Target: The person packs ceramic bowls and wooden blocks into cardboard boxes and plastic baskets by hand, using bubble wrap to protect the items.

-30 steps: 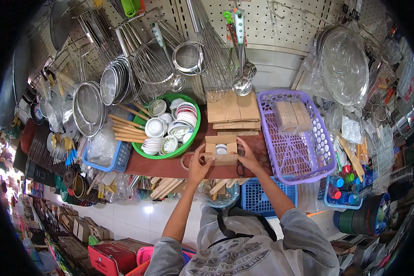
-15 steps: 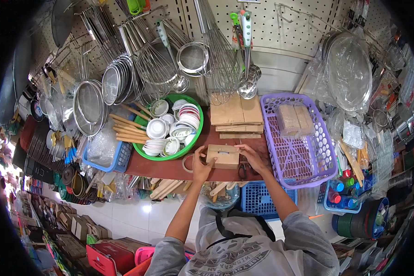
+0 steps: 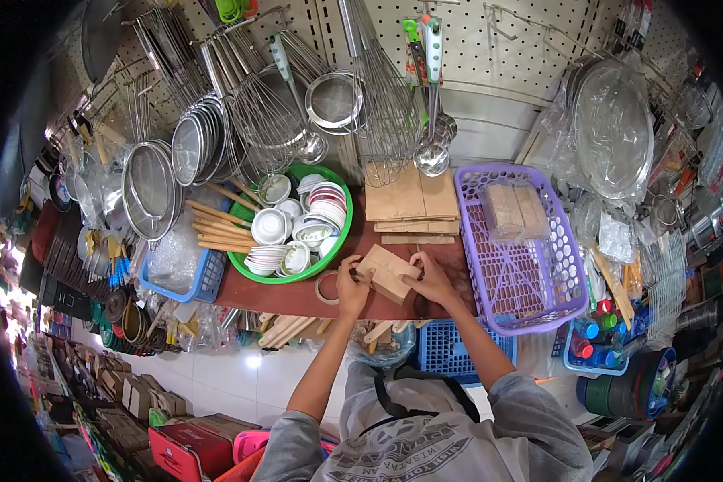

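A small brown cardboard box (image 3: 390,273) is between my two hands, turned at an angle above the red-brown tabletop. My left hand (image 3: 353,285) grips its left side, fingers closed against the edge. My right hand (image 3: 432,281) grips the right side, with the thumb on the near face. A roll of tape (image 3: 326,287) lies on the table just left of my left hand. Beneath my right hand, a pair of scissors (image 3: 422,306) is mostly hidden. Flat brown cardboard pieces (image 3: 412,193) are stacked behind the box.
A green basin (image 3: 341,241) of small bowls and wooden-handled tools stands at left. To the right is a purple basket (image 3: 570,301) holding wrapped brown blocks (image 3: 516,210). Whisks (image 3: 381,120), ladles (image 3: 432,154) and strainers (image 3: 334,100) hang overhead. A blue crate (image 3: 458,349) sits below the table edge.
The box has been turned and tilted from lying square on the table; the slot on its top no longer shows. My right hand has shifted from its far corner to its right side.
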A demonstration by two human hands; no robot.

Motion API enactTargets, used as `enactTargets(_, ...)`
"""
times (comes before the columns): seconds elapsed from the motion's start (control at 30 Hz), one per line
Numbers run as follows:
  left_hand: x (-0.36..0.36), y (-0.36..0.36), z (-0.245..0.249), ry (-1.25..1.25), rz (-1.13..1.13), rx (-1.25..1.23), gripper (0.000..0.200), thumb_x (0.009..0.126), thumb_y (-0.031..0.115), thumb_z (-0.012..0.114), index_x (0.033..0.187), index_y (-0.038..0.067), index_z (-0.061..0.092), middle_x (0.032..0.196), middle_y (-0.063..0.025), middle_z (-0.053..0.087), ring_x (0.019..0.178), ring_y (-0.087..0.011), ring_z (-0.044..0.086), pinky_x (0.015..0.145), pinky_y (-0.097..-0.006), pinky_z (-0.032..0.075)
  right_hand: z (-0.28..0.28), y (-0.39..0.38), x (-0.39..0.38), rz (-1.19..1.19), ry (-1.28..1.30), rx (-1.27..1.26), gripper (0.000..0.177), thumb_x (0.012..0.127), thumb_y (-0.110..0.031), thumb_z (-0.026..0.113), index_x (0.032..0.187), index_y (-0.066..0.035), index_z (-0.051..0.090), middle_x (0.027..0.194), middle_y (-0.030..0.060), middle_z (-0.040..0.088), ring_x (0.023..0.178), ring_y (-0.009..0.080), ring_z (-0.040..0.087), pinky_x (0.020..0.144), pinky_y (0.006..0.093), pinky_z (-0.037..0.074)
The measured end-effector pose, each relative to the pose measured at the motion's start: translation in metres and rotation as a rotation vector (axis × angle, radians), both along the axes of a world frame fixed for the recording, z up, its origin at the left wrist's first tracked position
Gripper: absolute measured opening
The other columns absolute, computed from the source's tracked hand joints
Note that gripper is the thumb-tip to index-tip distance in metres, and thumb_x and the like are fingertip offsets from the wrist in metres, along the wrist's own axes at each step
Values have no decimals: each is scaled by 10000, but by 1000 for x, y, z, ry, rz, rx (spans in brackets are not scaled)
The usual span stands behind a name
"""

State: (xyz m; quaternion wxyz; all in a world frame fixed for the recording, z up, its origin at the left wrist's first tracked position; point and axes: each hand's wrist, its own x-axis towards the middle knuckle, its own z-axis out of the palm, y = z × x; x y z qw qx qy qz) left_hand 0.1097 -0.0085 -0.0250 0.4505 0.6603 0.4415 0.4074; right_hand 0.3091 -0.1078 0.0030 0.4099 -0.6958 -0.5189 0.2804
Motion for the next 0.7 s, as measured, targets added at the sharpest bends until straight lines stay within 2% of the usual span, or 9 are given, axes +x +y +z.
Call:
enactTargets(0.07,5,3,1,6,3,16,575,760,138,831,1247,40,542,1078,-133,575,766,-156,585,670,-287,512,2,2,1,-7,103,-106,531,759,-331,783,1150,-108,501,975,139,609,912,269,621,817,403,483)
enactTargets(0.17,14,3,6,29,9,15,686,691,205,884,1254,23,536,1088,-126,596,753,-155,568,676,-292,505,-4,2,3,42,47,-113,570,792,-366,780,1201,-138,455,893,88,561,703,154,592,498,275,525)
enactTargets(0.27,21,10,-3,46,2,4,764,644,250,911,1266,20,530,1093,-117,613,734,-150,551,678,-294,503,18,1,-3,58,239,-366,601,792,-384,780,1213,-143,426,886,85,560,715,165,598,522,306,550)
enactTargets(0.37,23,15,-4,67,-17,24,772,640,251,909,1281,43,532,1091,-109,626,722,-145,545,681,-297,505,14,4,-4,76,294,-379,636,788,-390,781,1222,-155,380,902,82,558,769,184,607,536,321,567)
enactTargets(0.47,19,16,2,92,-65,1,758,644,236,903,1287,60,542,1041,-98,647,727,-143,561,688,-298,511,10,10,-7,73,290,-427,676,776,-419,768,1234,-140,358,1004,117,599,863,242,640,573,370,591)
enactTargets(0.63,22,17,9,15,-183,-32,717,682,205,876,1310,73,555,937,-86,680,761,-151,610,700,-294,526,3,11,-18,49,414,-406,651,790,-465,748,1160,-115,342,1085,107,579,967,249,616,613,412,599)
enactTargets(0.7,25,18,13,-11,-220,-41,706,701,192,861,1325,76,549,943,-93,687,772,-155,622,700,-293,531,5,10,-17,46,435,-416,650,796,-481,739,1157,-118,339,1129,113,563,1001,247,607,622,408,598)
